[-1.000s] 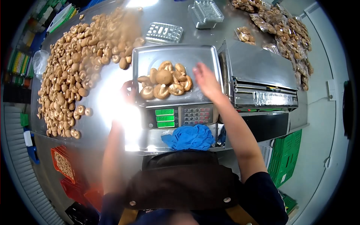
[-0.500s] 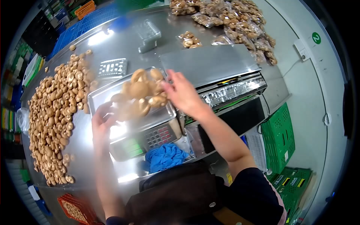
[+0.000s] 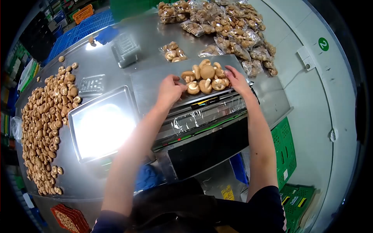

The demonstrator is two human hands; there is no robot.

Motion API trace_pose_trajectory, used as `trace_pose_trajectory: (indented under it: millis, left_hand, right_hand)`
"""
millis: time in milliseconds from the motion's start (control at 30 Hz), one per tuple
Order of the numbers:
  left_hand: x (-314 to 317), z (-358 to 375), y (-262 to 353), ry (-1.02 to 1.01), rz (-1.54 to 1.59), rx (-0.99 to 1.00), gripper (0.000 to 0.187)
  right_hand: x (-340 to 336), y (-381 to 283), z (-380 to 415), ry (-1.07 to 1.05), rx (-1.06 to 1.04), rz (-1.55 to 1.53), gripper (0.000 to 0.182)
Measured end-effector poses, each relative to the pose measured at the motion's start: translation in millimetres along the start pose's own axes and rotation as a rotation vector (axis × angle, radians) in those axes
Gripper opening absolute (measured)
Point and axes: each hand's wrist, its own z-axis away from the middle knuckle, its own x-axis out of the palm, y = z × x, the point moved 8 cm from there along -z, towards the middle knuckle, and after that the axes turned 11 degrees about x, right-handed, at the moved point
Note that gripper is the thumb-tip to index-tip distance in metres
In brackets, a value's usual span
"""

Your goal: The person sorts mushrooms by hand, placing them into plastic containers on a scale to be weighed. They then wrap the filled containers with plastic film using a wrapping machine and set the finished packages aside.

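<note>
Head view: mushroom cluster (image 3: pixel 207 72) at the front of a grey metal plate (image 3: pixel 149 83), just behind a band of shiny film (image 3: pixel 186 121). Resting or slightly lifted, cannot tell.
Left hand (image 3: pixel 171 90): fingers part-curled, at the cluster's left end. Touching or just short of it, cannot tell.
Right hand (image 3: pixel 237 80): fingers bent inward at the other end, tips against or just beside the outermost mushroom. Firmness of hold not readable.
Under the mushrooms: no rim made out (a clear one would be easy to miss against that metal).
Loose caps: could roll off the front if the two hands tilt or press unevenly. The round cap on top looks likeliest to go first.
Film: might crease or snag, should a wrist or the cluster's front edge drag across it.
Cluster to hands: between them, right of the left hand, left of the right, close to the fingertips on both sides.
Scale pan (image 3: pixel 101 132): left of the left forearm, washed out by glare.
Mushroom heap (image 3: pixel 42 128): far left, well apart from both hands.
Bagged mushrooms (image 3: pixel 233 29): piled beyond the plate.
</note>
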Motion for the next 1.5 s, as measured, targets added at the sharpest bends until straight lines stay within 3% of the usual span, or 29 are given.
trace_pose_trajectory:
  millis: [133,200,267,333,467,567,633,667,700,733,800,900,933,1033,1067,1167,1233,1267,1333,1400,1433,1500]
  left_hand:
    - [16,4,-3,-0.106,0.029,-0.032,0.047]
    - [1,10,-4,-0.121,0.027,0.000,0.046]
    - [-29,28,2,-0.091,0.014,0.091,0.036]
    - [-63,55,9,-0.080,0.128,0.107,0.029]
    - [-147,122,10,0.108,0.295,0.128,0.022]
    - [-226,181,-10,0.387,0.271,0.128,0.018]
    - [-278,228,-29,0.587,0.169,0.032,0.017]
    - [-304,254,-38,0.668,0.077,-0.053,0.016]
    - [-332,279,-55,0.659,-0.108,0.040,0.016]
    - [-352,301,-70,0.723,-0.210,0.052,0.015]
    - [-386,349,-98,0.931,-0.328,-0.015,0.016]
    - [-415,380,-127,0.814,-0.838,-0.116,0.045]
    - [-421,380,-133,0.777,-0.904,-0.120,0.047]
    - [-430,349,-152,0.648,-0.852,-0.042,0.055]
    - [-432,340,-155,0.609,-0.849,-0.022,0.048]
    - [-457,330,-164,0.699,-0.768,0.081,0.024]
    - [-489,330,-163,0.873,-0.740,0.047,0.019]
    - [-509,334,-162,1.004,-0.639,-0.015,0.035]
    - [-530,339,-134,1.094,-0.985,-0.063,0.058]
    - [-541,348,-133,1.179,-0.984,0.008,0.057]
    - [-544,349,-143,1.135,-0.825,0.021,0.052]
    - [-527,351,-140,1.122,-0.835,0.042,0.043]
  right_hand:
    - [-14,26,-6,-0.102,0.131,-0.188,0.045]
    - [-33,25,-13,0.017,0.050,0.059,0.042]
    - [-47,-15,-4,0.356,-0.149,0.265,0.037]
    - [-26,-65,4,0.301,-0.205,-0.142,0.028]
    - [110,-195,39,-0.089,-0.162,-0.119,0.017]
    - [227,-281,61,-0.047,-0.722,0.375,0.026]
    - [304,-311,63,-0.111,-0.860,0.395,0.025]
    - [340,-318,55,-0.205,-0.788,0.433,0.018]
    - [376,-318,41,-0.273,-0.812,0.361,0.017]
    - [413,-314,28,-0.346,-0.836,0.288,0.022]
    - [472,-309,2,-0.368,-0.765,0.449,0.044]
    - [532,-298,-21,-0.351,-0.663,0.612,0.080]
    - [544,-294,-27,-0.334,-0.629,0.655,0.092]
    - [560,-288,-35,-0.312,-0.633,0.620,0.096]
    - [556,-289,-33,-0.326,-0.617,0.595,0.095]
    - [551,-301,-26,-0.328,-0.559,0.605,0.092]
    - [547,-312,-12,-0.319,-0.542,0.638,0.086]
    - [548,-314,-9,-0.321,-0.529,0.651,0.085]
    - [546,-314,-10,-0.319,-0.506,0.674,0.084]
    - [544,-316,-7,-0.275,-0.558,0.678,0.086]
    - [542,-316,-5,-0.253,-0.582,0.681,0.088]
    - [542,-320,0,-0.236,-0.651,0.721,0.091]
